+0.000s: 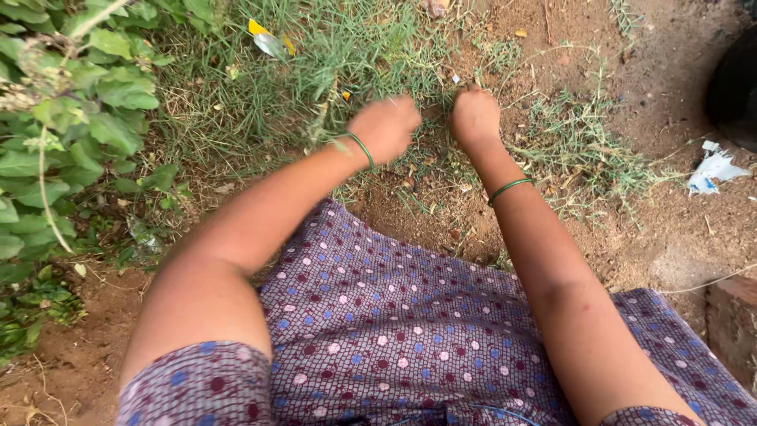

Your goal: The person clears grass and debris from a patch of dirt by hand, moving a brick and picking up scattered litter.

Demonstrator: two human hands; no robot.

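- Hands at ground level: my left hand [386, 126] is clenched around a tuft of grass [335, 95], blurred; my right hand [475, 117] is fisted on stems at the bare soil [631, 71].
- Grass patch lies just ahead of my dotted dress [394, 315], leafy shrub [63, 118] beside it.
- Best, I judge, to grip low near the roots and pull steadily.

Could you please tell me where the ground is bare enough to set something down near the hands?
Bare soil lies beyond the right hand, above the white scrap. The grass at the left hand and the leafy bush are crowded.
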